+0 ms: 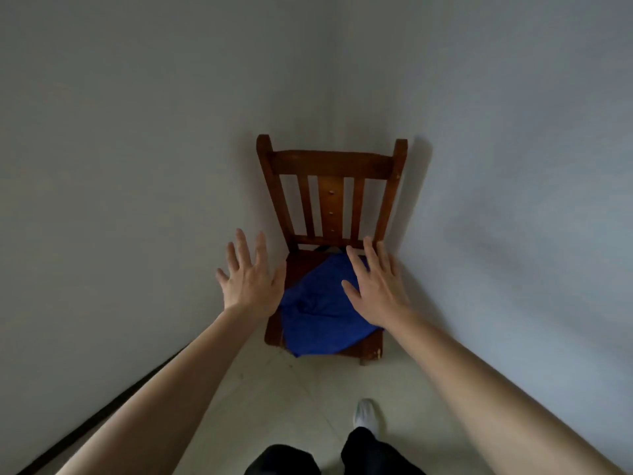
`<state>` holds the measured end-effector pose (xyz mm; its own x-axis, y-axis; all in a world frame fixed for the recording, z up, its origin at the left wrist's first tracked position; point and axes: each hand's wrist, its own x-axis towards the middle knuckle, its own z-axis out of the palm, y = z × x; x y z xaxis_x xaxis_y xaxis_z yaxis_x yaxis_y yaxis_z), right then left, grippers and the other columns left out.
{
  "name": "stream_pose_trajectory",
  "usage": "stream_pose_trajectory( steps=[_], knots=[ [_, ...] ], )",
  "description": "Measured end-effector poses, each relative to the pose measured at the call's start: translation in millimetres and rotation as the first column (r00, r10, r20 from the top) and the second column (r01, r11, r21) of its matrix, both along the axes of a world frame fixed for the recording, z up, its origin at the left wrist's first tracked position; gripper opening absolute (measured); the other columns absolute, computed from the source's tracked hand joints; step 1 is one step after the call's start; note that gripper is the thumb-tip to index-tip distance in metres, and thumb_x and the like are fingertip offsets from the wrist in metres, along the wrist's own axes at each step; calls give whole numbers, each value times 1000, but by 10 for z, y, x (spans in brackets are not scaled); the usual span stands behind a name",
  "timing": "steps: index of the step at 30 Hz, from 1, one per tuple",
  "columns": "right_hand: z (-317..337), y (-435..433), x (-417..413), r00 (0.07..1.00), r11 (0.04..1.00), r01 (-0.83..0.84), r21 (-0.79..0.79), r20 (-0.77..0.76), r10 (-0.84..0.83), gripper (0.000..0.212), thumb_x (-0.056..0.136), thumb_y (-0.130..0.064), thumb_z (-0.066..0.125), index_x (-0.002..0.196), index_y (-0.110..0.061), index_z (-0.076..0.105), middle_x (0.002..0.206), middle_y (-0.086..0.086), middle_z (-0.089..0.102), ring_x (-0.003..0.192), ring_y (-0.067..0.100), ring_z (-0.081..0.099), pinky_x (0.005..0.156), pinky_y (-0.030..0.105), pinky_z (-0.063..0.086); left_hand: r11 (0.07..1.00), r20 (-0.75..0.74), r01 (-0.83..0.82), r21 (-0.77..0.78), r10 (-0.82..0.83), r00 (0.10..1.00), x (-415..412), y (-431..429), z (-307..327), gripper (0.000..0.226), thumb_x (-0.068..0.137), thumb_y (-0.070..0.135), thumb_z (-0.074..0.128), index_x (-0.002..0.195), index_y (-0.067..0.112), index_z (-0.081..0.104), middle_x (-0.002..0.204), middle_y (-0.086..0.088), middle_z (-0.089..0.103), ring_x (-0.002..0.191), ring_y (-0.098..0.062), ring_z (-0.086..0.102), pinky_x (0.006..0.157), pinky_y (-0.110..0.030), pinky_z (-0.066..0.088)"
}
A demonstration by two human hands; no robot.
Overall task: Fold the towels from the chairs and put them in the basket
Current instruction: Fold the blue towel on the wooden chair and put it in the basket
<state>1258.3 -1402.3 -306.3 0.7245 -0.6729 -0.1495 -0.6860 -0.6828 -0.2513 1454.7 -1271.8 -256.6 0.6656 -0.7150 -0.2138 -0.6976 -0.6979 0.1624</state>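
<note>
A crumpled blue towel lies on the seat of a brown wooden chair that stands in the room's corner. Both my arms reach forward toward it. My left hand hovers with spread straight fingers just left of the seat, holding nothing. My right hand is spread flat over the towel's right side; I cannot tell whether it touches the cloth. A small dark and white thing shows at the back of the seat behind the towel. No basket is in view.
White walls close in on the chair from the left and right. A dark baseboard runs along the left wall. Pale floor tiles lie in front of the chair, where my white-shoed foot stands.
</note>
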Motion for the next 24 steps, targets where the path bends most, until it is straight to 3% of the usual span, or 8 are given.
stream_pose_trajectory(
  steps=[4,9,15,21,24],
  knots=[
    [-516,-86,346,999,996,28,79,-36,-25,71,104,-52,31,160,-23,2,167,16,-9,153,40,-4,124,53,4,1000,-55,20,21,-19,998,425,-269,-554,72,98,60,24,154,31,-11,163,-5,-22,151,-32,-11,118,-63,10],
    [-1471,162,642,966,929,254,268,-122,-229,74,102,-56,34,160,-27,0,167,12,-14,154,37,-9,125,51,3,991,-164,80,103,-62,985,827,-505,-1523,71,100,55,27,156,27,-6,164,-8,-15,151,-33,0,117,-60,20],
    [-2845,768,964,913,827,404,392,-223,-340,79,98,-59,42,160,-30,2,166,16,-14,154,38,-4,125,51,7,979,-343,145,143,-88,935,1053,-457,-3114,80,98,52,39,157,19,-4,165,-13,-1,148,-35,15,115,-53,28],
    [-3787,1271,1269,895,806,446,389,-217,-391,101,83,-81,44,160,-25,10,166,22,-5,153,43,-1,120,59,13,992,-477,75,103,-17,878,1118,-291,-4061,64,103,44,35,157,18,11,162,-13,18,144,-35,26,113,-52,32],
    [-4053,1449,1373,883,817,469,336,-187,-430,110,76,-85,49,160,-20,19,165,25,2,152,46,0,118,63,9,998,-458,28,48,-3,889,1148,-269,-4272,60,103,42,38,154,14,23,153,-16,35,138,-34,35,110,-50,35]
  ],
)
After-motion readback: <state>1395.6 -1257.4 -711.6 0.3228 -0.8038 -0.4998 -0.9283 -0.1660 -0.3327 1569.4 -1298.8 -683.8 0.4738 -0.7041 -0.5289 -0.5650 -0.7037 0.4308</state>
